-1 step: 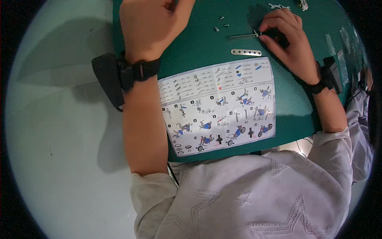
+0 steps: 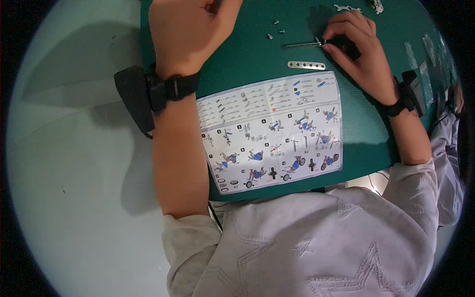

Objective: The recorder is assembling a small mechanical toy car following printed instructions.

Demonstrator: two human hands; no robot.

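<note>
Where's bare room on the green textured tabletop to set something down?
Two free patches: between the left hand and perforated silver strip; between the white printed sheet and right forearm. Crowded: around the right hand, with a slim metal-shafted tool and small silver screws.

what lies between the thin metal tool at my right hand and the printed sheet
A silver strip with a row of holes lies on the green tabletop between the thin metal tool and the printed sheet, as the head view shows.
</note>
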